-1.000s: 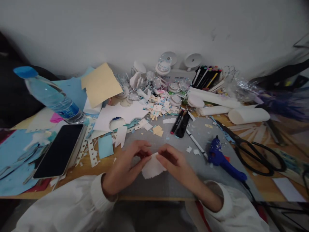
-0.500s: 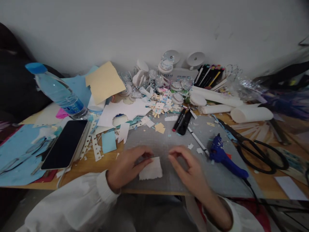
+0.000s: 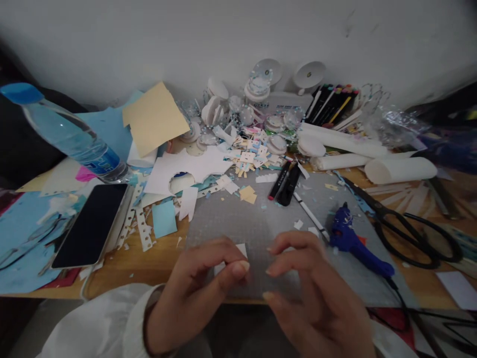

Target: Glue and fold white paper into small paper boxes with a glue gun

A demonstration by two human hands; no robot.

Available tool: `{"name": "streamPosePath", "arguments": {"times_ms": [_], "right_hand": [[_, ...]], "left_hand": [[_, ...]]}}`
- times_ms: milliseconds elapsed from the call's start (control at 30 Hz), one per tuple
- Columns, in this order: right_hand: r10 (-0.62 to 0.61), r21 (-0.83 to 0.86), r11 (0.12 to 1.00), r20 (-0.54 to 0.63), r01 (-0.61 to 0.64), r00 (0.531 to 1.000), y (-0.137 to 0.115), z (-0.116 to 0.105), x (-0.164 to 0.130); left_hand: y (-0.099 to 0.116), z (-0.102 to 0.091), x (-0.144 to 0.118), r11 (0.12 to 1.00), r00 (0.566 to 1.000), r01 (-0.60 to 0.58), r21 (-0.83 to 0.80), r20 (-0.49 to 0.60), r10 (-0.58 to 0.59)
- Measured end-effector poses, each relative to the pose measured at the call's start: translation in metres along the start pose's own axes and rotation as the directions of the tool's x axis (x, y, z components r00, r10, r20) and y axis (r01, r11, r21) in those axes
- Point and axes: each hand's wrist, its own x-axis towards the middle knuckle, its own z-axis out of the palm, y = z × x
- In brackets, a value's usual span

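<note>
My left hand [image 3: 196,286] is closed in a pinch, thumb tip pressed against the index finger; whatever may be between them is hidden. Behind those fingers a small white paper piece [image 3: 242,249] shows in part, apparently lying on the grey cutting mat [image 3: 238,219]. To the right, my right hand [image 3: 316,286] is raised with thumb and fingers apart, and nothing shows between them. A gap separates the two hands.
A blue glue gun [image 3: 346,231] and black scissors [image 3: 398,221] lie to the right. Black markers [image 3: 285,184] rest on the mat near a heap of small paper cutouts [image 3: 249,154]. A phone [image 3: 91,223] and water bottle [image 3: 85,141] occupy the left side.
Both hands have come up closer to the camera. My right hand's fingers have spread from a near pinch, and my left hand now covers most of the white paper piece.
</note>
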Motion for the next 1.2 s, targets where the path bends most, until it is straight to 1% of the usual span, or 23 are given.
{"name": "streamPosePath", "arguments": {"times_ms": [67,167,233,300,367,433,500,567,700,800,900,933,967,1033,1100,1133,1200], "right_hand": [[0.033,0.074,0.997,0.041,-0.036,0.999,-0.004,0.005,0.006],[0.049,0.137,0.989,0.088,-0.061,0.995,-0.007,0.009,0.013],[0.053,0.145,0.987,0.116,-0.069,0.992,-0.008,0.009,0.015],[0.066,0.128,0.988,0.18,-0.09,0.981,-0.008,0.006,0.017],[0.116,0.085,0.985,0.29,-0.147,0.95,-0.008,0.002,0.018],[0.17,0.04,0.978,0.412,-0.205,0.895,-0.008,-0.004,0.02],[0.202,0.023,0.969,0.501,-0.246,0.842,-0.008,-0.008,0.021],[0.207,0.044,0.96,0.553,-0.276,0.807,-0.007,-0.011,0.022],[0.21,0.094,0.943,0.581,-0.32,0.787,-0.002,-0.009,0.025],[0.189,0.109,0.944,0.593,-0.311,0.783,0.001,-0.008,0.025],[0.176,0.139,0.937,0.604,-0.32,0.777,0.004,-0.014,0.024],[0.177,0.154,0.932,0.598,-0.329,0.782,0.004,-0.019,0.024],[0.178,0.168,0.93,0.575,-0.328,0.799,0.005,-0.023,0.024],[0.185,0.159,0.944,0.47,-0.289,0.863,0.007,-0.033,0.023],[0.188,0.083,0.971,0.324,-0.226,0.927,0.011,-0.041,0.021],[0.185,0.031,0.979,0.267,-0.201,0.946,0.014,-0.044,0.02],[0.176,-0.068,0.984,0.202,-0.166,0.963,0.02,-0.047,0.016]], "left_hand": [[0.001,0.0,-0.001,1.0,1.0,-0.025,0.006,0.014,0.025],[0.001,-0.002,-0.001,0.995,0.996,-0.087,0.055,0.04,0.085],[0.001,-0.004,-0.001,0.982,0.987,-0.155,0.107,0.069,0.148],[0.001,-0.007,0.0,0.952,0.968,-0.244,0.186,0.11,0.226],[0.001,-0.012,0.002,0.904,0.943,-0.322,0.281,0.174,0.282],[0.002,-0.017,0.005,0.859,0.916,-0.384,0.338,0.26,0.307],[0.003,-0.021,0.007,0.843,0.892,-0.416,0.342,0.335,0.304],[0.003,-0.024,0.009,0.854,0.873,-0.42,0.308,0.393,0.288],[0.001,-0.023,0.011,0.904,0.861,-0.369,0.214,0.445,0.246],[0.0,-0.022,0.01,0.927,0.865,-0.326,0.188,0.454,0.212],[0.001,-0.025,0.008,0.953,0.882,-0.263,0.151,0.438,0.174],[0.001,-0.027,0.007,0.965,0.895,-0.222,0.138,0.421,0.146],[0.002,-0.03,0.006,0.977,0.911,-0.173,0.123,0.398,0.111],[0.003,-0.035,0.005,0.994,0.941,-0.058,0.098,0.336,0.022],[0.003,-0.038,0.004,0.998,0.959,0.035,0.049,0.278,-0.047],[0.004,-0.039,0.003,0.998,0.963,0.065,0.018,0.261,-0.067],[0.003,-0.036,0.003,0.994,0.969,0.099,-0.035,0.232,-0.088]]}}
